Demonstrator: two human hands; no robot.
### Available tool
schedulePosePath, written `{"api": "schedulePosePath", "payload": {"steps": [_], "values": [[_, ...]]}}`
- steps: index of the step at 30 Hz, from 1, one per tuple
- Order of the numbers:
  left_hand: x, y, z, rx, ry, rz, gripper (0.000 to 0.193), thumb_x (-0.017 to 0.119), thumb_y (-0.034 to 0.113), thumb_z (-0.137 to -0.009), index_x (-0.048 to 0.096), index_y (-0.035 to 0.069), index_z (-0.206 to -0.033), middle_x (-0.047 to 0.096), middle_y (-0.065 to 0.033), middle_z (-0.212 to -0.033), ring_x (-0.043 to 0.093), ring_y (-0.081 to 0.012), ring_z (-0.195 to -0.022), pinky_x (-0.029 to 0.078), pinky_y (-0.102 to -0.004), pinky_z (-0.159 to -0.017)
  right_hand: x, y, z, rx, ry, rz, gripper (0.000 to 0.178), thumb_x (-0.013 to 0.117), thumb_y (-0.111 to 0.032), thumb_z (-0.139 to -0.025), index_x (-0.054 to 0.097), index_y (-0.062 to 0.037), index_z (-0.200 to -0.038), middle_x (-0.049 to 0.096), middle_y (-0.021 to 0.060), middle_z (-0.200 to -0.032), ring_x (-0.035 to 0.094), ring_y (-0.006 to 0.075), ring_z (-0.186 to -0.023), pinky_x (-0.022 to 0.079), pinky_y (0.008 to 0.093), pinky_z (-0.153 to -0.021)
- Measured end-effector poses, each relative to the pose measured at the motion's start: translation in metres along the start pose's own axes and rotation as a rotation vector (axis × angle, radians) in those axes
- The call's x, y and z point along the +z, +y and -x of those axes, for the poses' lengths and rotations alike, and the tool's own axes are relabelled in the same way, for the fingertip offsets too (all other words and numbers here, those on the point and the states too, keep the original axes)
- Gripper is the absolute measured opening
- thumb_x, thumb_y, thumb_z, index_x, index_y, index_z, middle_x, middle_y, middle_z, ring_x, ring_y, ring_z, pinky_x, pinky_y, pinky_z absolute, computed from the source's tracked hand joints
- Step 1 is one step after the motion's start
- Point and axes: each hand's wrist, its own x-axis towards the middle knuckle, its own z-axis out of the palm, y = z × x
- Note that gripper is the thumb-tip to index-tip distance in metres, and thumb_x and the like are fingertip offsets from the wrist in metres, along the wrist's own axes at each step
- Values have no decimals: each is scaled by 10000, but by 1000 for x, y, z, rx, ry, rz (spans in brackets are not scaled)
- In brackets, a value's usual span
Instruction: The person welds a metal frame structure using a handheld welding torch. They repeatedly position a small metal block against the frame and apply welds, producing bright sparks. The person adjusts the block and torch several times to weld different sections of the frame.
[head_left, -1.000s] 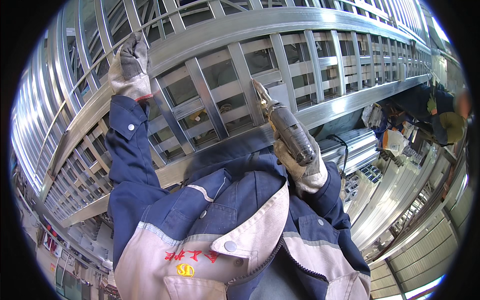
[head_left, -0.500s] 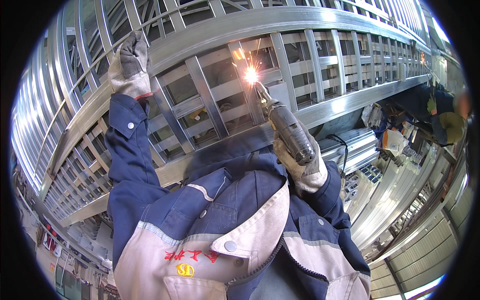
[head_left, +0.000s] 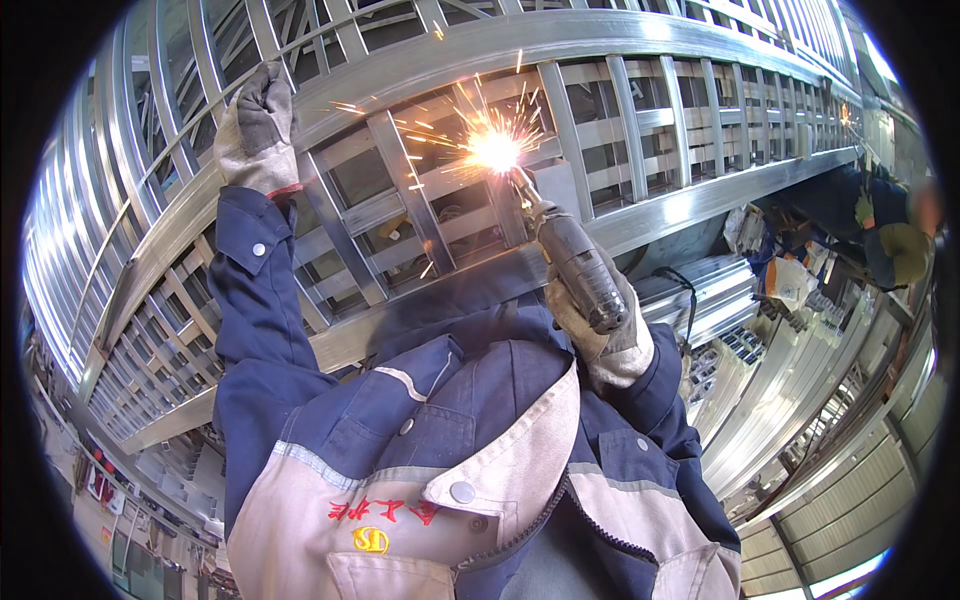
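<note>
My right hand [head_left: 612, 335], in a pale work glove, is wrapped round the dark grip of a welding torch [head_left: 578, 265]. The torch points up and to the left; its tip is at a bright arc on an upright bar [head_left: 505, 210] of a metal railing [head_left: 440, 68]. The glare hides the weld spot and the tip's end. Farther left, my gloved left hand [head_left: 262, 125] lies against the long rail with its fingers curled closed. What they hold, if anything, is hidden.
Stacked barred metal panels [head_left: 100, 220] curve along the left. At right lie bundled metal profiles [head_left: 705, 295] and a white sack [head_left: 790, 283]. A co-worker [head_left: 890, 235] in dark clothes is at the far right, near another small spark [head_left: 845, 115].
The arc has grown larger and brighter, and sparks now spray wide to the left and upward. The torch has shifted very slightly left; my left hand stays in about the same place.
</note>
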Motion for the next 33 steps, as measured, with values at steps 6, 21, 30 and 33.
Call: {"api": "schedulePosePath", "payload": {"steps": [6,21,30,33], "values": [[3,-5,-4,16,10,-19,396,706,349,-1167,792,159,-1504,834,29,-1092,753,-96,-941,602,-320,-857,0,5,5,1,22,8,554,838,-116,-1048,631,9,-1546,756,59,-1191,742,114,-1012,624,279,-883],[12,-22,-11,-42,-35,197,321,715,286,-1183,800,141,-1456,678,100,-851,586,-25,-654,466,-248,-593,-3,20,9,-25,5,-22,552,846,-91,-1021,650,-8,-1530,747,30,-1147,709,77,-948,594,250,-815],[13,-19,-8,-80,-51,275,319,703,265,-1189,784,104,-1452,641,103,-824,553,-29,-632,436,-257,-563,-10,23,15,-35,-44,74,470,820,-92,-1044,661,-10,-1478,731,21,-1170,702,84,-981,587,264,-873],[14,-26,-14,-52,-34,256,324,700,258,-1189,770,97,-1461,621,106,-815,531,-28,-616,421,-264,-549,-14,25,23,31,-27,39,487,836,-102,-1038,663,-11,-1484,735,21,-1177,698,85,-999,585,271,-878]]}}
